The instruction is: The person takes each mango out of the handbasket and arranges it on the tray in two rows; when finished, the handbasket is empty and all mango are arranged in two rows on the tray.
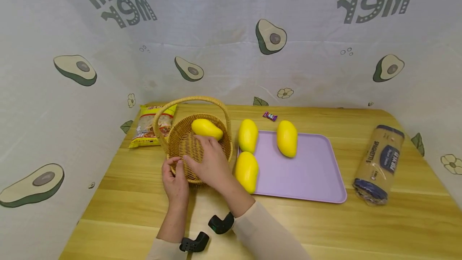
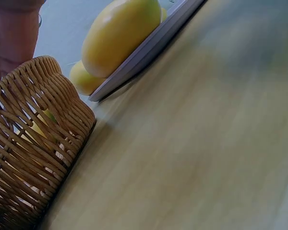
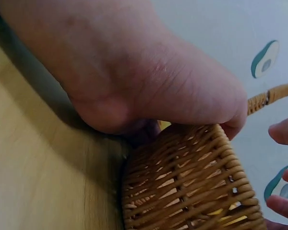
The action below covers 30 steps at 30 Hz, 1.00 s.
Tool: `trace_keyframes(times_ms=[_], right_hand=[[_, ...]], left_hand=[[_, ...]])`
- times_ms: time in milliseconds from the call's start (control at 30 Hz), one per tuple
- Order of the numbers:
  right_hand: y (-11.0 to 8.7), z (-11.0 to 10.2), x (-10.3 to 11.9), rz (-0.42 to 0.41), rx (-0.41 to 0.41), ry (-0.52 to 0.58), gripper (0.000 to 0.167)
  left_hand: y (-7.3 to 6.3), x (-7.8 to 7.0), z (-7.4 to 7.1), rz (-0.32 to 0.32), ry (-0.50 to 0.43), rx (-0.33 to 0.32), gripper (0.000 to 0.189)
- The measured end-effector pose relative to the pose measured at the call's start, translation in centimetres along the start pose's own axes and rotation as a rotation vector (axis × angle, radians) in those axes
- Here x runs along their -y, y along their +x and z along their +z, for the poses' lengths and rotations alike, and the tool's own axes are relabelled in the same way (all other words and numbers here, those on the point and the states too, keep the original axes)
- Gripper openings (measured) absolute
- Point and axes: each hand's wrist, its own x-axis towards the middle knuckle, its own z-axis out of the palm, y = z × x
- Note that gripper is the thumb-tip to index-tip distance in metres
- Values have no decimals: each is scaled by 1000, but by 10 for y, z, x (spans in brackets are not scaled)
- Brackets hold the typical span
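A round wicker basket (image 1: 177,141) with a tall arched handle holds one yellow mango (image 1: 207,128). At the basket's near right side, my right hand (image 1: 213,163) grips its wall. The thumb bends over the rim in the right wrist view, while the other fingers are mostly hidden behind the wicker. My left hand (image 1: 177,185) is at the near left rim, its fingers (image 3: 284,206) loosely bent and spread just above the wicker. Little of that hand shows in the left wrist view, where the basket (image 2: 33,148) fills the left side.
Right of the basket lies a lilac tray (image 1: 306,171). One mango (image 1: 287,139) rests on it; two more, an upper mango (image 1: 248,135) and a lower mango (image 1: 247,171), overlap its left edge. Around stand a yellow food bag (image 1: 153,125), a small wrapped candy (image 1: 270,116) and a spaghetti pack (image 1: 379,165).
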Motion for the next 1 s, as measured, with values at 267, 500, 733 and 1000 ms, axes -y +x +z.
trace_keyframes(times_ms=[267,500,733,1000], right_hand=[[24,11,-1,86,-55,47,64],[41,16,-5,104,-122,5,63],[55,19,-10,115,-157,-18,59],[68,20,-13,183,-197,-6,62]], left_hand=[[0,0,-2,-5,18,5,21],[0,0,-1,-7,10,3,23],[-1,0,-1,-19,-5,2,24],[0,-2,-1,-31,-16,7,22]])
